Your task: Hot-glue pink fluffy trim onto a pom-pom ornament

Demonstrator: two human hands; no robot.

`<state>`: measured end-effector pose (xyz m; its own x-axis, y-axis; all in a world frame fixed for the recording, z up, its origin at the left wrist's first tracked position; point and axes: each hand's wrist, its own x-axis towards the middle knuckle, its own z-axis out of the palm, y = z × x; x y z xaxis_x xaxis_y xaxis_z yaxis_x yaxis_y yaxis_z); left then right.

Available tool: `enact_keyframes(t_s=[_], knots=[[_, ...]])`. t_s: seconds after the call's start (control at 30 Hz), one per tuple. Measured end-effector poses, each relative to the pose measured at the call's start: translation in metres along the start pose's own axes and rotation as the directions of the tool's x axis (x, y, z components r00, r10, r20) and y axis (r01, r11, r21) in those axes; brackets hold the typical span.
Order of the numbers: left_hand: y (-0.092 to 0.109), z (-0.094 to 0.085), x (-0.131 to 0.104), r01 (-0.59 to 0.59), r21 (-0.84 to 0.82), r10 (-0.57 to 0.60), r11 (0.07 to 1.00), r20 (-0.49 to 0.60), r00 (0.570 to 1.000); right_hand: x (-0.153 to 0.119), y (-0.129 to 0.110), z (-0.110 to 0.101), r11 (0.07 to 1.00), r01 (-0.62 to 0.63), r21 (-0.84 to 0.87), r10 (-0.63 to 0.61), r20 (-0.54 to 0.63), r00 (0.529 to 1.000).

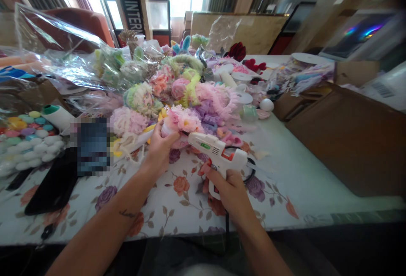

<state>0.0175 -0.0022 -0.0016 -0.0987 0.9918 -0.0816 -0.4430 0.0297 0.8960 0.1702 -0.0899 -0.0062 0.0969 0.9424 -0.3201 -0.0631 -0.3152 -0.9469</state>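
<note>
My right hand (230, 185) is wrapped round the handle of a white hot glue gun (218, 151), with its fingers by the red trigger. The gun points left, and its dark nozzle reaches the pink flower decoration (182, 119). My left hand (161, 144) grips that decoration from its left side, and ruffled pink petals show above the fingers. Whether the nozzle touches the decoration I cannot tell. A clear glue stick (258, 168) sticks out of the back of the gun. The black cord hangs down past the table's front edge.
Pastel ribbons and ruffled trims (218, 98) are heaped behind my hands. At the left lie bagged white pompoms (34, 153), a thread cone (58, 117) and a black phone-like slab (52, 183). A large cardboard box (345, 140) stands at the right on the table with a floral cloth (152, 212).
</note>
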Motion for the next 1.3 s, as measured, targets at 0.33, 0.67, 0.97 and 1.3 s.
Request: enact_keyframes(t_s=[0.33,0.67,0.97,1.3], knots=[[0.0029,0.0028,-0.0012,0.015,-0.013,-0.015,1.000,-0.011,1.000,-0.0014,0.0053,-0.0066,0.999,-0.038,0.003,0.038,-0.008,0.999],[0.0014,0.0007,-0.0013,0.020,0.006,-0.020,1.000,-0.001,1.000,-0.0010,0.0056,-0.0055,0.999,-0.042,0.009,0.042,0.005,0.999],[0.0006,-0.0001,0.0001,0.039,-0.050,-0.039,0.998,0.007,0.999,-0.0026,0.0050,-0.0088,0.999,-0.039,0.018,0.039,-0.002,0.999],[0.0000,-0.0002,0.0008,0.031,-0.064,-0.032,0.997,-0.013,0.999,-0.0053,0.0039,-0.0091,0.999,-0.039,0.030,0.039,-0.011,0.999]])
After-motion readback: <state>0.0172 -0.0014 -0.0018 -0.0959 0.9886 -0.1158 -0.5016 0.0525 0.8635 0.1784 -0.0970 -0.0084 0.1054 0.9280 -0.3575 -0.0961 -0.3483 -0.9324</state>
